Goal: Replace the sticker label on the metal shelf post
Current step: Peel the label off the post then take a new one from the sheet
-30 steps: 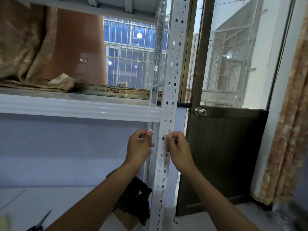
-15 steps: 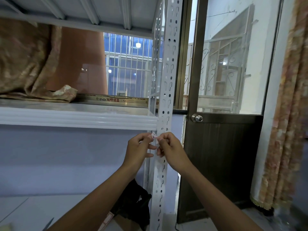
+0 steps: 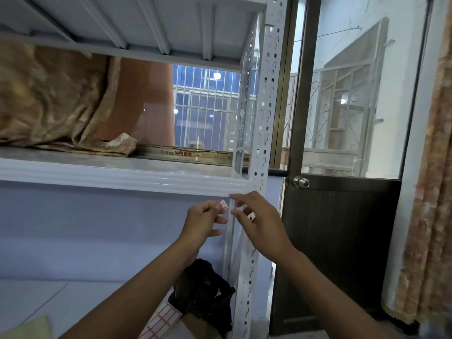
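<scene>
A white perforated metal shelf post (image 3: 265, 99) runs top to bottom through the middle of the view. My left hand (image 3: 204, 222) pinches a small crumpled white-and-red sticker label (image 3: 224, 204) just left of the post, below the shelf edge. My right hand (image 3: 261, 222) is in front of the post, fingers spread, thumb and forefinger close to the sticker. A sheet of red-bordered blank labels (image 3: 162, 320) lies low down, between my forearms.
A white shelf board (image 3: 117, 176) carries folded patterned fabric (image 3: 49, 101) and a long printed box (image 3: 186, 152). A black bag (image 3: 205, 292) sits at the post's foot. A brown door with a round knob (image 3: 302, 182) and a curtain (image 3: 430, 192) stand to the right.
Both hands came together in front of the post, then the right hand opened its fingers. The crumpled sticker stays in my left fingertips. The camera tilted up and moved closer.
</scene>
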